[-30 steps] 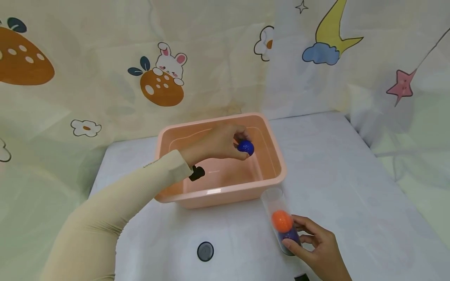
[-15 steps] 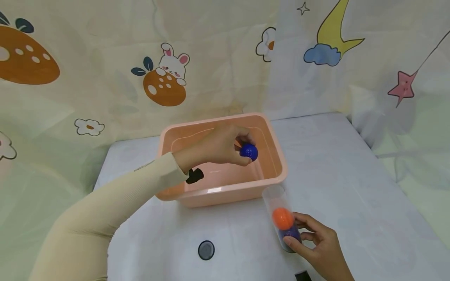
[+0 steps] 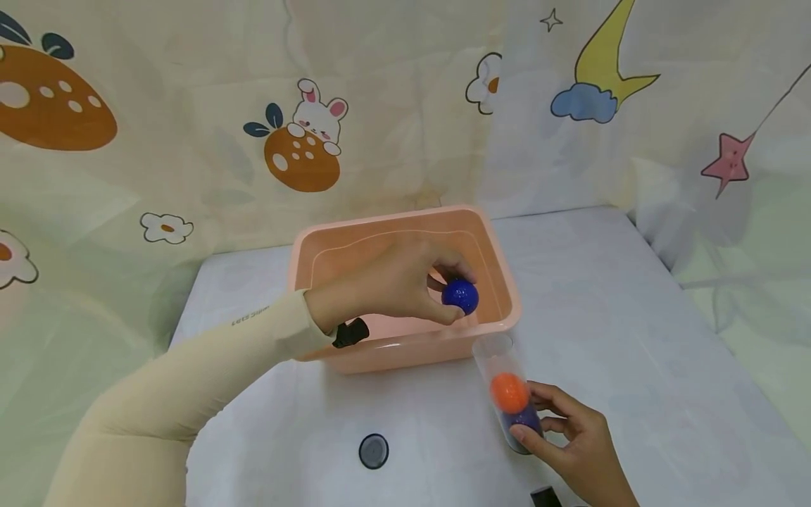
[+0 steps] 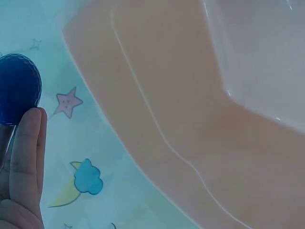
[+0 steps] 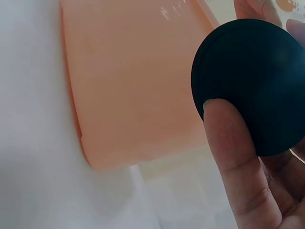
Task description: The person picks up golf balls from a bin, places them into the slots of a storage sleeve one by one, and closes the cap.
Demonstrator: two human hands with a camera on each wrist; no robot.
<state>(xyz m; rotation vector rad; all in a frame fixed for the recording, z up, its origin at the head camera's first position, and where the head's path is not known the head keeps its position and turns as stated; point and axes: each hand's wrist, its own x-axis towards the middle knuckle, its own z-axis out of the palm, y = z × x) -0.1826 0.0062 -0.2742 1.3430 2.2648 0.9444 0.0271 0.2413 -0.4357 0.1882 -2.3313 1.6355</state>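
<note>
My left hand (image 3: 405, 282) pinches a dimpled blue ball (image 3: 460, 296) over the near right part of the pink basin (image 3: 355, 358). The left wrist view shows the same blue ball (image 4: 18, 89) at the fingertips, with the basin's inner wall beside it. My right hand (image 3: 573, 436) grips a clear plastic tube (image 3: 491, 352) near its lower end, its mouth tilted toward the basin. Inside the tube an orange ball (image 3: 509, 392) sits above a dark blue ball (image 3: 526, 420). In the right wrist view the tube's dark round base (image 5: 250, 88) faces the camera, with my fingers around it.
A dark round lid (image 3: 374, 451) lies on the white tabletop (image 3: 285, 436) in front of the basin. Printed cloth (image 3: 405, 141) hangs behind and at the sides. Black wrist-camera pieces show at the left wrist (image 3: 350, 332) and near the right wrist.
My left hand has carried the blue ball from deeper over the basin toward its near right side, closer to the tube. My right hand and the tube have hardly moved.
</note>
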